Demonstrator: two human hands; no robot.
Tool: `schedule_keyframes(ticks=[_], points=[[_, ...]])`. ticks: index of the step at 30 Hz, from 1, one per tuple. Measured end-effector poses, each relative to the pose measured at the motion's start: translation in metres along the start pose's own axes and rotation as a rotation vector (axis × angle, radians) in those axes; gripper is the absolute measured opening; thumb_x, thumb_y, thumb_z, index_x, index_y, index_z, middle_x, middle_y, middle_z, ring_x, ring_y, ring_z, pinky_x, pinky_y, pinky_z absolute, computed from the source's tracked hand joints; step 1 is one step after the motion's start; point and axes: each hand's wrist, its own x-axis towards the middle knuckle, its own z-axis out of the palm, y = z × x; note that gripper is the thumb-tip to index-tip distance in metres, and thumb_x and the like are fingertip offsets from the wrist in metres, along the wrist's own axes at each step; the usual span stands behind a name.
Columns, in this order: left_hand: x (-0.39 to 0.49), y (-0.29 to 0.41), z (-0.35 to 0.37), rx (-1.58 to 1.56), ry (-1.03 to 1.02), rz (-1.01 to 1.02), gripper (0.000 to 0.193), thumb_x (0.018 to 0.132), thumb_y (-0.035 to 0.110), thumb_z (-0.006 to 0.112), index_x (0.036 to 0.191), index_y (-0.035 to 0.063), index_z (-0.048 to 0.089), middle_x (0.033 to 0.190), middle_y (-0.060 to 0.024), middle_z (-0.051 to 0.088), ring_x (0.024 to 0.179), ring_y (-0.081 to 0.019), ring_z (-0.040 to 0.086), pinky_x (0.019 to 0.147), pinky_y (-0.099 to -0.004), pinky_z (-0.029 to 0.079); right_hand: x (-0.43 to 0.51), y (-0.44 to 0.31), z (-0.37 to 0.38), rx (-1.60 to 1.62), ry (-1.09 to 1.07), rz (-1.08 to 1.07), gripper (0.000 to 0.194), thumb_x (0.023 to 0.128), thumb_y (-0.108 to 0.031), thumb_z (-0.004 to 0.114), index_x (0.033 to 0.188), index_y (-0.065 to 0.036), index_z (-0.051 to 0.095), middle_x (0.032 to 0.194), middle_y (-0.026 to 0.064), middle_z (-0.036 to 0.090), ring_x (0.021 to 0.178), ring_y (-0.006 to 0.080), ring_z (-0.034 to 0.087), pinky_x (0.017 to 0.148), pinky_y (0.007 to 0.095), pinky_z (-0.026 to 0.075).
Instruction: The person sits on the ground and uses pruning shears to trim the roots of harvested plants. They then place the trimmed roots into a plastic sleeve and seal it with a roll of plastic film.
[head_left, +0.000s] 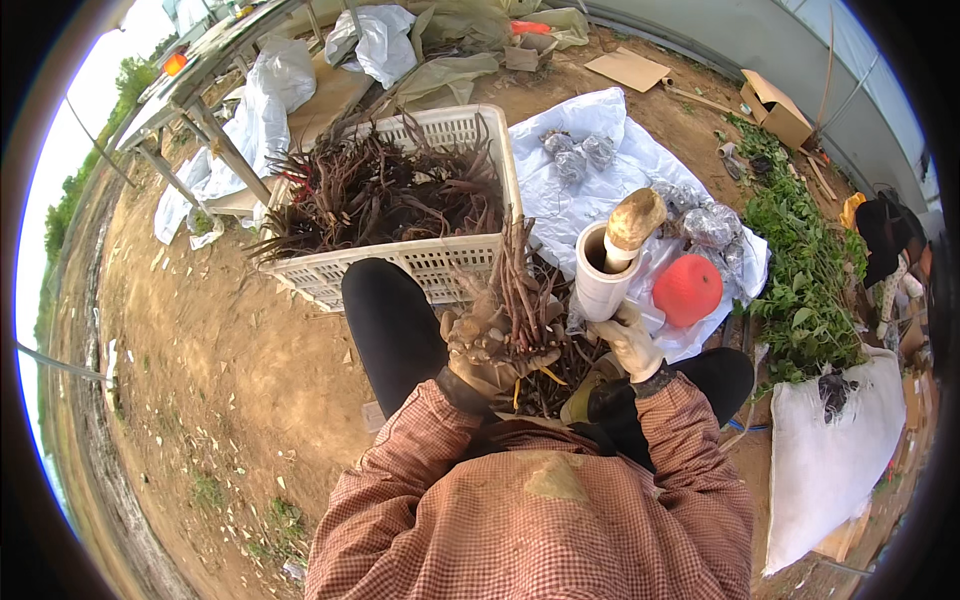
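My left hand (480, 375), in a work glove, holds a clump of thick knobbly roots (480, 330) with upright reddish-brown stems (517, 285). In a matching glove, my right hand (631, 345) has its fingers curled at the lower end of a white plastic pipe (600, 289); whether they grip the pipe or the clear plastic film (575, 315) beside it is hidden. A thick rod with a tan, rounded top (636, 217) stands tilted in the pipe's mouth. Below my hands, more loose roots (547, 390) lie between my legs.
A white plastic crate (450, 251) full of rooted stems stands ahead. To its right, a white sheet (555, 202) bears several film-wrapped bundles (709, 225) and a red rounded object (687, 290). Leafy cuttings (795, 262) and a white sack (832, 450) lie at right; a wooden table (202, 112) stands far left.
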Motion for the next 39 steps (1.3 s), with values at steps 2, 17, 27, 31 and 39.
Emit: schedule_keyframes(ticks=[2, 17, 27, 31, 39], points=[[-0.001, -0.003, 0.002, -0.046, 0.019, 0.016, 0.087, 0.089, 0.073, 0.030, 0.148, 0.0083, 0.036, 0.140, -0.0270, 0.049, 0.121, -0.0505, 0.054, 0.098, -0.0682, 0.046, 0.000, 0.011, 0.014, 0.268, 0.048, 0.095, 0.069, 0.086, -0.052, 0.074, 0.124, 0.004, 0.061, 0.118, 0.0080, 0.065, 0.107, 0.0168, 0.061, 0.095, 0.0328, 0.047], [-0.009, 0.008, -0.036, 0.181, -0.021, 0.077, 0.084, 0.093, 0.069, 0.025, 0.154, 0.0114, 0.031, 0.151, -0.0170, 0.042, 0.134, -0.0351, 0.047, 0.108, -0.0649, 0.039, 0.001, 0.005, 0.023, 0.154, 0.031, -0.106, 0.040, 0.084, 0.001, 0.064, 0.124, 0.003, 0.061, 0.113, 0.0057, 0.068, 0.104, 0.0144, 0.061, 0.095, 0.0287, 0.047], [0.002, 0.020, -0.081, 0.173, 0.290, -0.057, 0.066, 0.089, 0.055, 0.059, 0.140, 0.0160, 0.048, 0.107, -0.0030, 0.066, 0.102, -0.0303, 0.065, 0.099, -0.0690, 0.042, -0.041, -0.055, -0.038, -0.227, 0.252, 0.082, 0.060, 0.081, -0.016, 0.076, 0.131, 0.000, 0.048, 0.099, 0.0037, 0.061, 0.088, 0.0106, 0.056, 0.079, 0.0242, 0.046], [0.007, 0.013, -0.094, 0.327, 0.169, -0.207, 0.064, 0.087, 0.049, 0.063, 0.138, 0.0136, 0.049, 0.110, -0.0048, 0.066, 0.102, -0.0294, 0.065, 0.096, -0.0621, 0.044, -0.045, -0.101, -0.038, -0.539, -0.057, 0.006, 0.073, 0.075, 0.008, 0.070, 0.142, -0.007, 0.047, 0.117, 0.0164, 0.068, 0.093, 0.0258, 0.072, 0.082, 0.0311, 0.056], [0.029, -0.028, -0.076, 0.797, -0.049, -0.468, 0.063, 0.083, 0.038, 0.073, 0.135, 0.0087, 0.052, 0.115, -0.0084, 0.066, 0.101, -0.0276, 0.065, 0.091, -0.0482, 0.049, -0.002, -0.129, -0.015, -0.862, -0.354, -0.201, 0.053, 0.082, -0.006, 0.066, 0.134, -0.013, 0.057, 0.107, 0.0131, 0.071, 0.089, 0.0332, 0.071, 0.076, 0.0381, 0.059]])
